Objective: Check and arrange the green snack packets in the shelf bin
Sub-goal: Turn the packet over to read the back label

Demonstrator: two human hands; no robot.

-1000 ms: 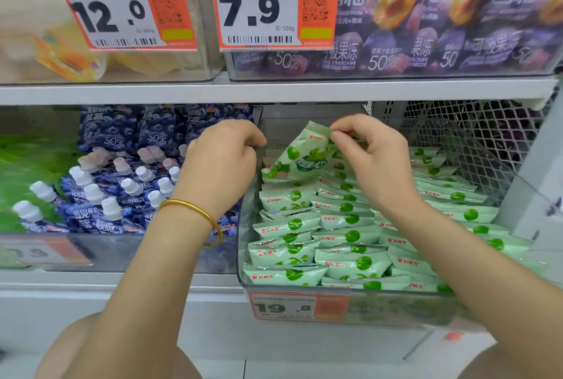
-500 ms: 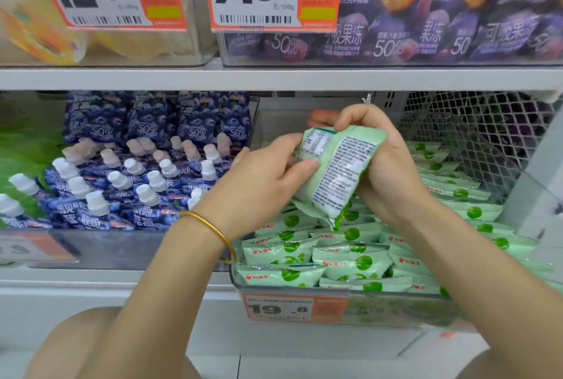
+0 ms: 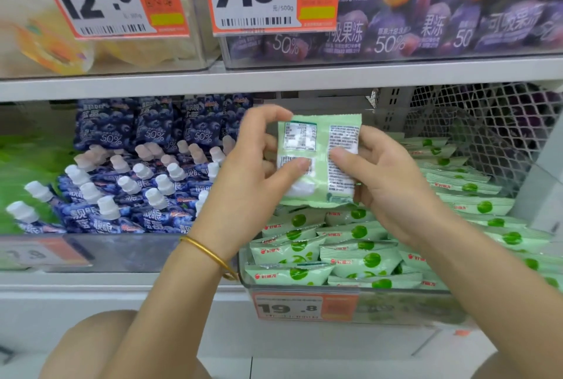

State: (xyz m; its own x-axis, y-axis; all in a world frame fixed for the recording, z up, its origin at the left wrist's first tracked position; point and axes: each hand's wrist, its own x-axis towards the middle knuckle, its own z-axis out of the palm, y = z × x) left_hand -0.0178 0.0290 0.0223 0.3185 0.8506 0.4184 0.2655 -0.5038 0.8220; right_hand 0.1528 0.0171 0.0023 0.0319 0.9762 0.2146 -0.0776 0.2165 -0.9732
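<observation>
One green packet (image 3: 320,162) is held upright just above the shelf bin (image 3: 396,289), printed back toward me. My left hand (image 3: 253,171) and right hand (image 3: 387,186) both grasp it, fingers (image 3: 269,115) curled round its sides. I judge it light, soft, crinkly and rather slippery; the crimped edges suit a hold best. Its fine print is unreadable; the bin's price tag (image 3: 289,307) reads 19.8.

I saw two white shelves. The lower shelf (image 3: 91,285) carried a clear bin (image 3: 411,302) of green packets (image 3: 359,260), and just beside it on the left a second bin (image 3: 137,252) of blue pouches (image 3: 158,196). The upper shelf (image 3: 304,75) carried bins of purple packs (image 3: 426,28) and yellow packs (image 3: 137,49).
</observation>
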